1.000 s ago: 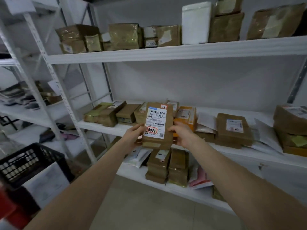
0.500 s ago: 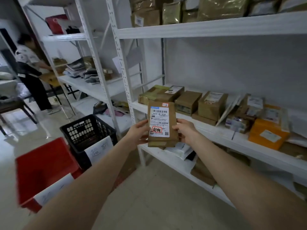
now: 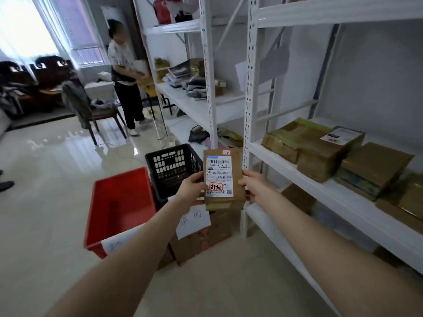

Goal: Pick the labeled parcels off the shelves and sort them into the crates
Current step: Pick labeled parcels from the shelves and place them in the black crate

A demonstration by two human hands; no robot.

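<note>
Gripping the parcel [image 3: 220, 177] from both sides: pinched its left long edge with the left hand [image 3: 191, 191] and its right long edge with the right hand [image 3: 254, 188], thumbs on the front face, both low on the pack. Hung in mid-air between the forearms, in front of the black crate [image 3: 171, 165], right of the red crate [image 3: 121, 202], beside the shelf upright [image 3: 249, 110]. Stood upright, long axis vertical, white label facing the camera, barcode uppermost.
</note>
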